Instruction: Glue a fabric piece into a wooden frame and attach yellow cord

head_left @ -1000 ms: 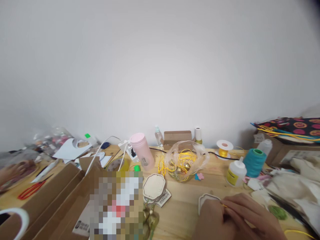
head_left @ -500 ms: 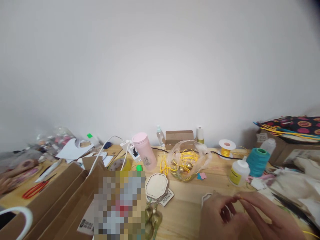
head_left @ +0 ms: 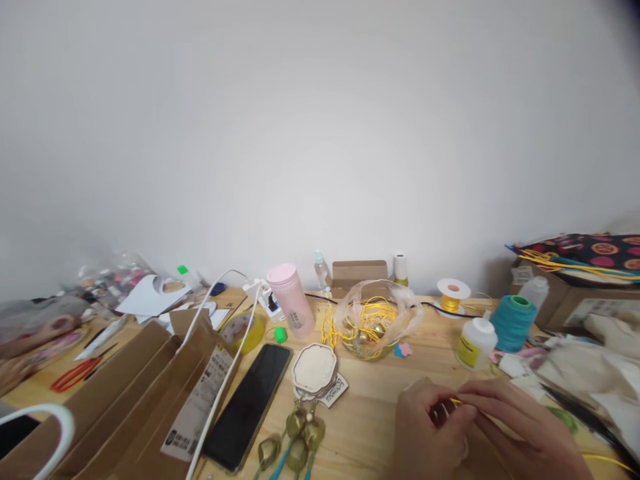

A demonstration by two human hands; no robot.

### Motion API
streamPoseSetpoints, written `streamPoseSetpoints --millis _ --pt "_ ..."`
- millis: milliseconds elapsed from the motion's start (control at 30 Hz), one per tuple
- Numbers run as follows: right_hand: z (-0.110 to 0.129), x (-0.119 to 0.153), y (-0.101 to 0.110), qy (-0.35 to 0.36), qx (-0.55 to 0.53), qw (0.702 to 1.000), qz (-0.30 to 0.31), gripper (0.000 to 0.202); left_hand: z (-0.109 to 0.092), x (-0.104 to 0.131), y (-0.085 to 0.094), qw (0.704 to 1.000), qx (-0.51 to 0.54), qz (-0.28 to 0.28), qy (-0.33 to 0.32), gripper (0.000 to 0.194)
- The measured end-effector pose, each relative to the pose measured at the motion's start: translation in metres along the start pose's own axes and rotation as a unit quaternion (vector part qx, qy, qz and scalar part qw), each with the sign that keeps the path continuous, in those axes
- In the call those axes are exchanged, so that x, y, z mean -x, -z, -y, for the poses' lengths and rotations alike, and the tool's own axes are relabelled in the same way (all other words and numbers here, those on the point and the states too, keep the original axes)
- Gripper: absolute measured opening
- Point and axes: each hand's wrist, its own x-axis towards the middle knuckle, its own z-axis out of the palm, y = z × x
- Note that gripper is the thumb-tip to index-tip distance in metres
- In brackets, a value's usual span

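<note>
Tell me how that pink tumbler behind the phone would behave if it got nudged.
The pink tumbler is tall, narrow and already leaning, so it would probably tip rather than slide. Being round, it may then roll toward the phone. Its smooth shell looks somewhat slippery; I cannot tell whether it is full.

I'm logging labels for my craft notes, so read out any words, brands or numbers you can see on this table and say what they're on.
None can be read.
White printed label on the brown cardboard box: print too small.
Yellow label on the white glue bottle: blurred.
Dark print on the pink plastic tumbler: blurred.
</note>
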Motion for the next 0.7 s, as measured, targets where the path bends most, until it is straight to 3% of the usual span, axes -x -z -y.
streamPoseSetpoints --millis 233,433,567,700 --pt "-0.008 0.007 0.000 0.028 0.015 0.999 0.030 0.012 0.010 -0.002 -0.003 0.999 0.006 -0.046 -0.007 0.014" --pt "-0.011 0.011 -0.002 0.028 -0.006 0.999 0.040 0.014 0.018 -0.006 -0.004 0.998 0.025 -0.048 -0.021 0.012" --pt "-0.008 0.010 -0.004 0.001 -0.019 0.999 0.048 0.012 0.013 -0.005 0.000 0.999 0.017 -0.044 -0.025 0.009" --pt "-0.008 0.012 -0.008 -0.046 -0.021 0.996 0.070 0.013 0.001 -0.004 0.006 0.999 0.015 -0.026 0.024 0.010"
